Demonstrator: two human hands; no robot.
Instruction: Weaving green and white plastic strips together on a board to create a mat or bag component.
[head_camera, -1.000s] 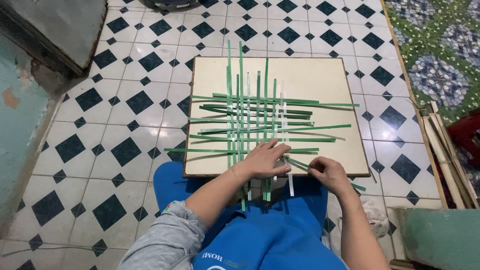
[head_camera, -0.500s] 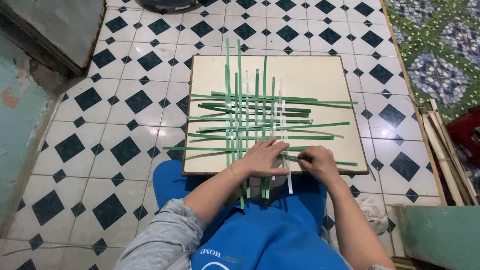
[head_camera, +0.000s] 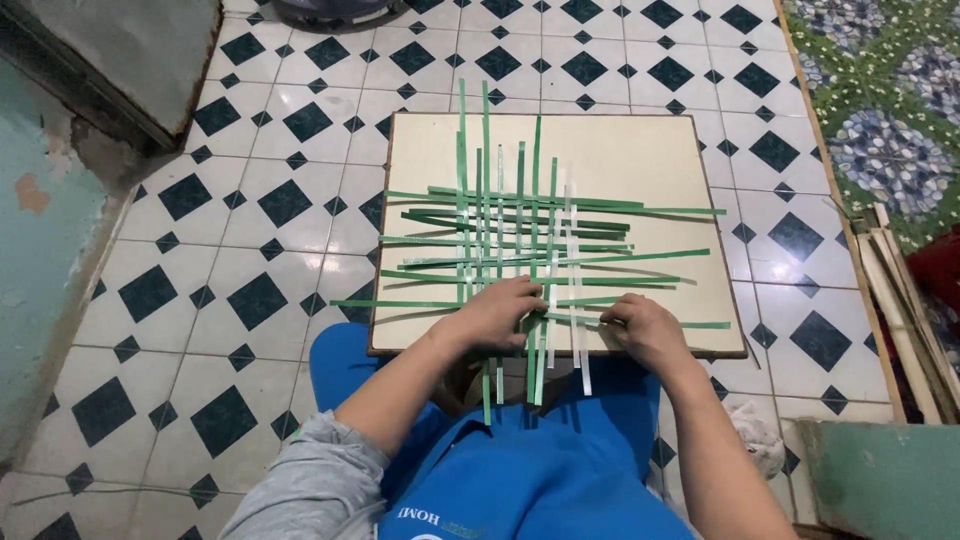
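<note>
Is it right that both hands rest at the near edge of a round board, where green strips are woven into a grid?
Not quite. In the head view the board is rectangular, not round. The rest holds: the left hand and the right hand rest at its near edge, on the grid of green strips.

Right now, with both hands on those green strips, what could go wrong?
1. The strips lie loosely crossed; a nudge from the left hand could slide the weave apart.
2. Several ends overhang the board near the lap and might catch and pull out.
3. The right hand pins a thin strip, which could kink.
</note>
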